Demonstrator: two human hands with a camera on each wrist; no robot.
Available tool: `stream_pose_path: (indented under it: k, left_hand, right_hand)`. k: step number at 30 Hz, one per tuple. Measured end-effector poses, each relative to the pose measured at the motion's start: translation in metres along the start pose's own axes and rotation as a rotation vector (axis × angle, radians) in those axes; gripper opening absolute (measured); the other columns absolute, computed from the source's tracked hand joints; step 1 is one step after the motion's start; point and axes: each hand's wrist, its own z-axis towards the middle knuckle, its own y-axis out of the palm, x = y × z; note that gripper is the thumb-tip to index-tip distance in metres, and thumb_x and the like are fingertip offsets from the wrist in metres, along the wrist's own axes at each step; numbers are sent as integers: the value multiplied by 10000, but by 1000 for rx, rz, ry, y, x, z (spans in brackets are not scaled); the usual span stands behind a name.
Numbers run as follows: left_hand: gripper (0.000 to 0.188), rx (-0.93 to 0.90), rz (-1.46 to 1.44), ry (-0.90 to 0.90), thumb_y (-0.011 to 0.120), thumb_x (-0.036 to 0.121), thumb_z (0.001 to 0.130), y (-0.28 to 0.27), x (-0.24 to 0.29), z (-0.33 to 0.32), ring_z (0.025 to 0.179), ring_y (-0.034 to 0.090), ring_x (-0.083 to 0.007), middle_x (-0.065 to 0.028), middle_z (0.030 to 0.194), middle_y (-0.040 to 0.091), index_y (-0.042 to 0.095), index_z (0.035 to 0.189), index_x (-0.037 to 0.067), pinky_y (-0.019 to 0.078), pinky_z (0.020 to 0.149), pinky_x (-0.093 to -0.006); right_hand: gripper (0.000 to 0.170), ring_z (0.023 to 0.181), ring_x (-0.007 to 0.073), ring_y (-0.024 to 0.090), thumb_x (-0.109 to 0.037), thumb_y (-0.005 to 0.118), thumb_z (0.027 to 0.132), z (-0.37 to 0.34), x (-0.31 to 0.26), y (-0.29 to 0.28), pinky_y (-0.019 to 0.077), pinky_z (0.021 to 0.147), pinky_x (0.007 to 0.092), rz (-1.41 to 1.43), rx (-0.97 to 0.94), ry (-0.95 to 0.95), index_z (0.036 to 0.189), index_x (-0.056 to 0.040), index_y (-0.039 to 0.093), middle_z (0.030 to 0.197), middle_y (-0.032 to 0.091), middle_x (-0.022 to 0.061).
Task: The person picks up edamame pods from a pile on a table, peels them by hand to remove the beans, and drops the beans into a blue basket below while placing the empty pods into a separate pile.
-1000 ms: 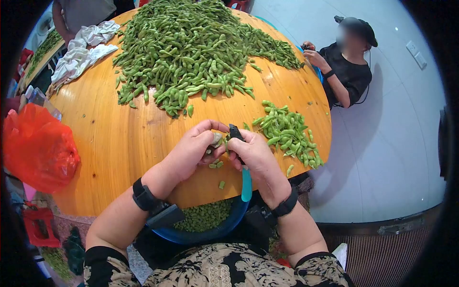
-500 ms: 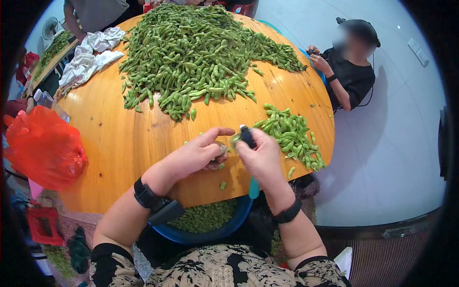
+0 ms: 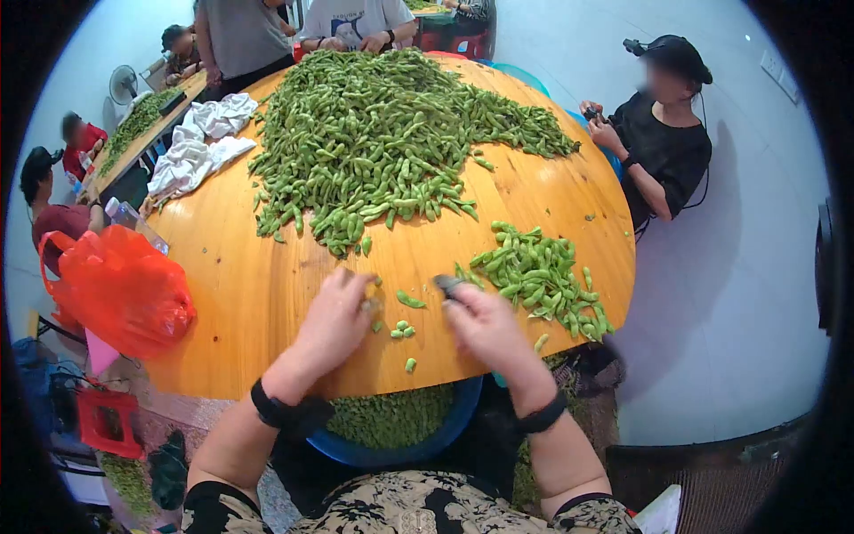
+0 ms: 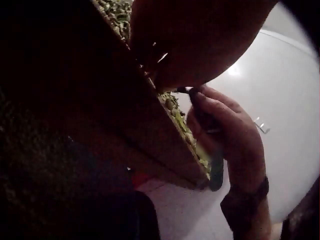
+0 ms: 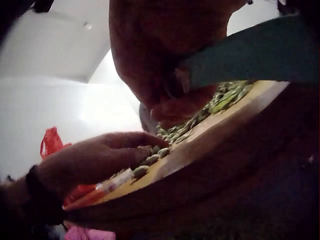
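In the head view, the left hand (image 3: 334,320) is low over the table beside small green pieces (image 3: 402,330), its fingertips blurred. From the right wrist view, that hand (image 5: 95,157) has its fingers extended over several green pieces (image 5: 141,171). Gripped in the right hand (image 3: 494,334) is a tool with a dark head (image 3: 447,284) and a teal handle (image 5: 250,55), beside a small pile of green pods (image 3: 538,271). A single pod (image 3: 411,300) lies between the hands. The left wrist view also shows the right hand (image 4: 227,125) around the tool.
A large pod heap (image 3: 365,142) covers the table's far side. White cloths (image 3: 191,151) and a red bag (image 3: 124,289) are at left. Below the near edge is a blue basin (image 3: 391,458). A person in black (image 3: 672,142) sits at right; others are behind.
The hands have moved apart, the left one down onto the table's left part. A single pod now shows between them. The head view has tilted up, showing more people.
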Motion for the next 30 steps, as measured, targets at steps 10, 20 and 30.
stream_pose_path:
  k: [10, 20, 30]
  left_hand:
    - [272, 5, 227, 47, 642, 168, 797, -14, 14, 26, 883, 539, -354, -140, 904, 575, 577, 1007, 7, 454, 789, -437]
    - [225, -85, 437, -175, 617, 133, 814, 14, -27, 76, 908, 589, -373, -200, 933, 603, 576, 983, -10, 475, 788, -461]
    - [246, -236, -1091, -369, 477, 128, 968, 28, 15, 51, 629, 479, -38, 16, 865, 572, 540, 1194, 52, 396, 565, -180]
  right_hand:
    - [180, 691, 394, 609, -140, 521, 868, 26, 12, -29, 480, 616, 486, -682, -46, -123, 1010, -28, 525, 748, 591, 214]
    - [142, 490, 59, 523, -78, 472, 936, 22, -33, -51, 417, 435, 188, 483, -297, 407, 1049, -15, 532, 660, 539, -7]
    - [123, 488, 17, 480, -120, 494, 936, 29, -14, -8, 317, 412, 166, 456, -184, 415, 859, -48, 558, 636, 537, -41]
